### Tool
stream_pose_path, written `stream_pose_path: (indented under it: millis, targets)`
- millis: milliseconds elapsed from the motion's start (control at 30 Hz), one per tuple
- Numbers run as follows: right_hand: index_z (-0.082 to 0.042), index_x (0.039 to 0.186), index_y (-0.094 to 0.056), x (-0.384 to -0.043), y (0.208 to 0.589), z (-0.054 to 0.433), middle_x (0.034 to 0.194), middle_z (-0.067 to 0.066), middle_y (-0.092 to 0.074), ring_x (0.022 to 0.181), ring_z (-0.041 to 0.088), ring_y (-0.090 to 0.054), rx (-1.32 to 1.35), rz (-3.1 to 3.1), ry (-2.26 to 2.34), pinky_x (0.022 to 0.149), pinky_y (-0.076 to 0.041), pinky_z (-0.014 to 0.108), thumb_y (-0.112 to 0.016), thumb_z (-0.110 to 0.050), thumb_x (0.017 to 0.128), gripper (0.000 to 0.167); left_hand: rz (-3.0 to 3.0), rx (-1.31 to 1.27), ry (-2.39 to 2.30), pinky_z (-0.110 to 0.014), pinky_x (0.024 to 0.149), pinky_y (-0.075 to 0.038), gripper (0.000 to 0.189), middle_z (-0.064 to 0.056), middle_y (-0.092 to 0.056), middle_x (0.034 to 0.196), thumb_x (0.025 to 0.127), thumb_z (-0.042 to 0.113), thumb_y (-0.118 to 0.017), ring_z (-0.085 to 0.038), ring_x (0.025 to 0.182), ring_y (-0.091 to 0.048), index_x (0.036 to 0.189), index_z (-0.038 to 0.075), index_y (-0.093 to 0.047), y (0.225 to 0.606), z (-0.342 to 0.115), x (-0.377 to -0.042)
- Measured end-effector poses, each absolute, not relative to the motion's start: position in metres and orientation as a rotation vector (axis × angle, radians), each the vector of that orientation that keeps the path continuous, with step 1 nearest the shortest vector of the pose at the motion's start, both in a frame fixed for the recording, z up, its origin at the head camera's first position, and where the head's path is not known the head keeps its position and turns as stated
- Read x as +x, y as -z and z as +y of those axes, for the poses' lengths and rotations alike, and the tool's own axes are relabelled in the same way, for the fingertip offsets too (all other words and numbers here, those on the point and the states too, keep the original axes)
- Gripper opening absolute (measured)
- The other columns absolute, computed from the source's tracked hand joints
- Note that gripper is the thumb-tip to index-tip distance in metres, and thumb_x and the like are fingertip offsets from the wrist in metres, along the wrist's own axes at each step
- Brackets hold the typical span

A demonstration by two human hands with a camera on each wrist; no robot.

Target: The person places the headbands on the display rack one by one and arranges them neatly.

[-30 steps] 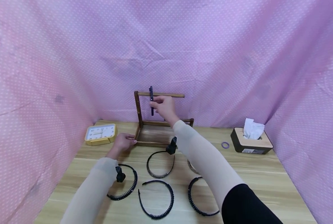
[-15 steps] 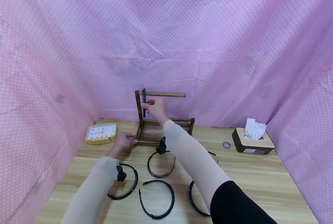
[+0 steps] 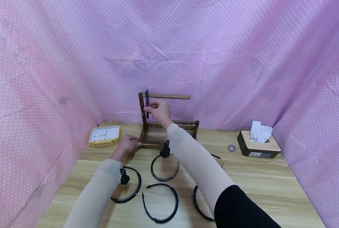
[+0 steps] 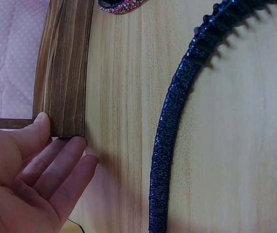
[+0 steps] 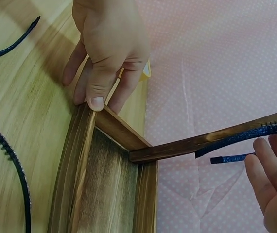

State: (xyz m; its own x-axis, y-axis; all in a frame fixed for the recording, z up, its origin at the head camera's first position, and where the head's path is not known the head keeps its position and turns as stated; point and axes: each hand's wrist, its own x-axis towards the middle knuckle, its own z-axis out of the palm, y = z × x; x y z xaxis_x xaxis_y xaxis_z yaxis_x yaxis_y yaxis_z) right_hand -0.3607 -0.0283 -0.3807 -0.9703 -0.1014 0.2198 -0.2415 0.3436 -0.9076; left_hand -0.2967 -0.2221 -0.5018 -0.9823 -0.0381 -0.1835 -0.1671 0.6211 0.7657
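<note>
A brown wooden stand with an upright post and a horizontal rod stands at the back of the table. My right hand pinches a dark toothed headband at the rod's left end, close to the post. In the right wrist view this headband is glittery blue, one end free beside the post. My left hand holds the stand's front left corner. The left wrist view shows its thumb on the tray edge and its fingers against the outer side.
Several more headbands lie on the table, among them one near the front, one beside the left forearm and one before the stand. A yellow clock is left; a purple ring and a tissue box are right.
My right hand has carried the headband left along the rod, close to the post, and has been nearly still over the last half second. The left hand stays at the stand's corner.
</note>
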Motion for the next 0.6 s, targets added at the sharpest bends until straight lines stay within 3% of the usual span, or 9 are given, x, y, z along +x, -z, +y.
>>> stream_pose_path:
  millis: [300,600]
  targets:
    - [-0.005,0.117,-0.074,-0.357,0.371,-0.003,0.110,0.009,-0.077,0.103,0.022,-0.071,0.467,-2.433,-1.709,0.084,-0.059,0.031,-0.083,-0.019,0.088,0.033,2.668,-0.174,-1.295,-0.035,0.084,-0.055,0.035,-0.024,-0.068,0.126,0.095,0.013,-0.073,-0.030,0.107,-0.064,0.126,-0.002,-0.070,0.503,-0.222,-0.297]
    - [-0.006,0.112,-0.075,-0.328,0.351,0.074,0.109,0.010,-0.077,0.099,0.024,-0.073,0.557,-2.439,-1.620,0.085,-0.060,0.032,-0.083,-0.019,0.089,0.028,2.719,-0.127,-1.266,-0.039,0.086,-0.056,0.037,-0.026,-0.067,0.127,0.093,0.012,-0.073,-0.034,0.108,-0.064,0.126,-0.005,-0.068,0.501,-0.223,-0.296]
